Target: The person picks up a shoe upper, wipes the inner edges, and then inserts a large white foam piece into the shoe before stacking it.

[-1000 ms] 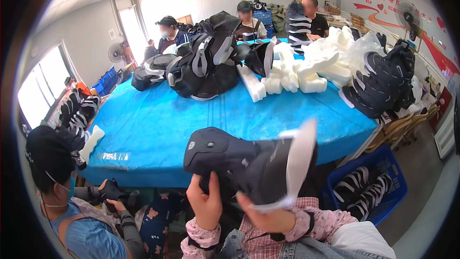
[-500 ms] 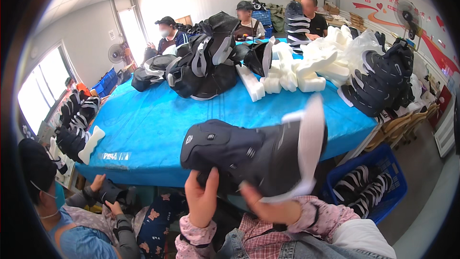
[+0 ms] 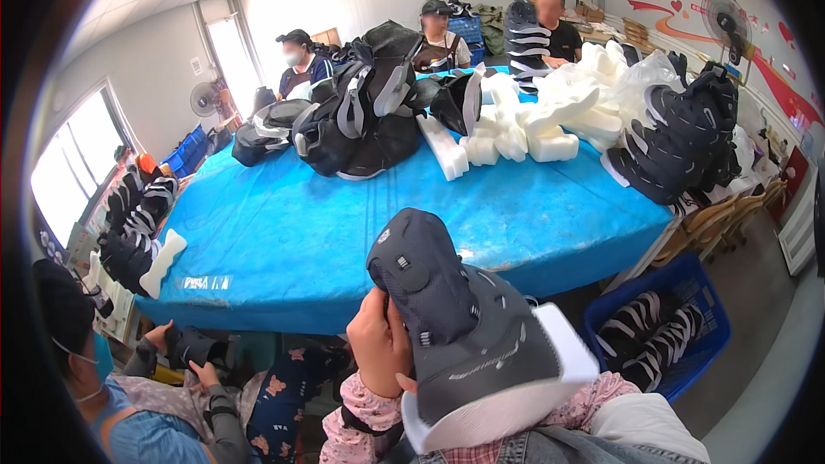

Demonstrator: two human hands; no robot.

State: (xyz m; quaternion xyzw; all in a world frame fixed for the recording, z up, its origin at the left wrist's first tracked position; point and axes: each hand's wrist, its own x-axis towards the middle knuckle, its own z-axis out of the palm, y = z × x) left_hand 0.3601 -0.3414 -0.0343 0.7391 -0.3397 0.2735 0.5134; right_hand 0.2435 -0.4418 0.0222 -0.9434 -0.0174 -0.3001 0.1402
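A black shoe upper (image 3: 481,335) with a broad white band along its lower edge is held up before me, over the near edge of the table. My left hand (image 3: 378,348) is closed on its tongue end, thumb and fingers pinching the dark padded part from the left. The upper covers my right hand; only the pink patterned right sleeve (image 3: 584,404) shows beyond its right side. A small fingertip peeks out at the upper's left edge, and I cannot tell which hand it belongs to.
A blue-covered table (image 3: 284,232) carries a heap of black uppers (image 3: 361,129), white foam pieces (image 3: 524,133) and a stack of dark uppers (image 3: 670,142). A blue crate (image 3: 657,318) of uppers stands at lower right. A seated co-worker (image 3: 129,378) handles a dark piece at left; others sit across.
The shoe upper has turned from lying sideways to pointing away from me, its white edge swinging down and toward me. My right hand has gone behind it.
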